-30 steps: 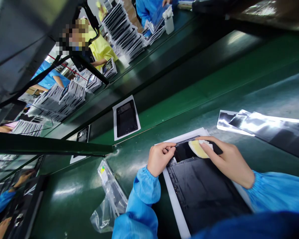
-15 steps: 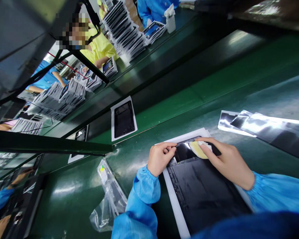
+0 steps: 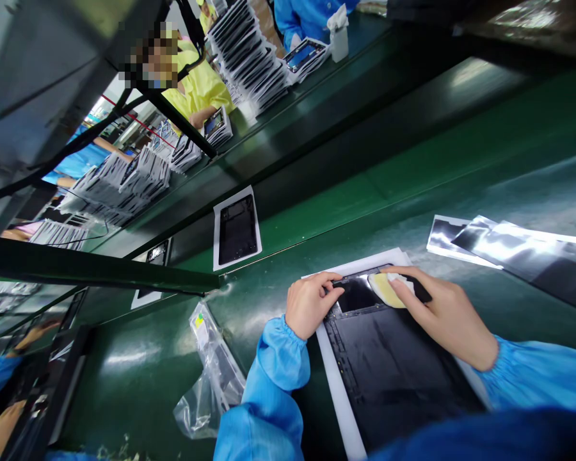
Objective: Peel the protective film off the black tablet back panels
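In front of me a flat black tablet housing (image 3: 403, 371) lies on a white sheet (image 3: 338, 400), its near end hidden by my clothing. My right hand (image 3: 448, 310) pinches a pale yellow pad (image 3: 386, 291) with a white wad of cloth or tissue. The pad rests on the glossy dark strip (image 3: 355, 294) across the housing's far end. At the far left corner my left hand (image 3: 310, 304) has its fingers curled, thumb and forefinger gripping the housing's edge.
A clear plastic bag (image 3: 216, 378) lies left of my left arm. Shiny dark film sheets (image 3: 532, 250) are at the right. Another tablet housing (image 3: 239, 227) lies beyond a green ledge. A dark metal bar (image 3: 100, 266) crosses the left side. Co-workers sit behind tall stacks (image 3: 247, 54).
The camera view has shifted slightly. My left thumb sits a little lower, while the pad in my right hand stays at nearly the same spot on the glossy strip.
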`<state>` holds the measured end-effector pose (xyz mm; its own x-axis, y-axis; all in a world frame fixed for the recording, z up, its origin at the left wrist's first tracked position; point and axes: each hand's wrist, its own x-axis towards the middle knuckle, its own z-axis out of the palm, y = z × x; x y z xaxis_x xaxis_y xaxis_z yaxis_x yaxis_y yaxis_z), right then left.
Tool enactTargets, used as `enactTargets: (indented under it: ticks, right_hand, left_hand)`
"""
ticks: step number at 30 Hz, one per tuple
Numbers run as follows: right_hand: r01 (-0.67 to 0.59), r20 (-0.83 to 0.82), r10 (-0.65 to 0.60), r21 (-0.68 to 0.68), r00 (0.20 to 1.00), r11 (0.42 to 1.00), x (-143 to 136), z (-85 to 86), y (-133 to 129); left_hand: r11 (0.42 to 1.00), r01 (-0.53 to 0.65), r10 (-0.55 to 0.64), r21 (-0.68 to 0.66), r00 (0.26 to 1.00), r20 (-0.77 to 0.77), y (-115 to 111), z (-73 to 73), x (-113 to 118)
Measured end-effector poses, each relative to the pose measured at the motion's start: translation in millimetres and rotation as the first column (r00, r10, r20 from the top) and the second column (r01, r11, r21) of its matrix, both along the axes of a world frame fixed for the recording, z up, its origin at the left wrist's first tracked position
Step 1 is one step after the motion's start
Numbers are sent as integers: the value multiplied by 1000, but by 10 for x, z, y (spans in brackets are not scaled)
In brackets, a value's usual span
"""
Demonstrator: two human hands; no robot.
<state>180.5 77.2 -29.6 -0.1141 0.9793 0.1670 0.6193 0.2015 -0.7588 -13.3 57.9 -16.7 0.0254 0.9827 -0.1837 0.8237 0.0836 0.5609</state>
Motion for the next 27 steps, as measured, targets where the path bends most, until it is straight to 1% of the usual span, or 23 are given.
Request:
enactTargets:
  ticks: [9, 12, 17, 27]
  right_hand:
    - [5, -14, -4, 3, 1000, 1000, 1, -5, -5]
    - [18, -29, -18, -1, 999, 1000, 1, -5, -8]
    - [31, -67, -31, 4, 997, 999, -1, -10, -12]
    - [35, -93, -37, -17, 995, 999, 5, -13, -16]
  left_hand:
    - [999, -29, 30, -19, 998, 53, 6, -3, -8]
    - [997, -67, 73, -42, 987, 141, 13, -29, -17]
    - [989, -117, 138, -85, 937, 320, 26, -79, -27]
    - [975, -150, 206, -161, 881, 425, 38, -83, -35]
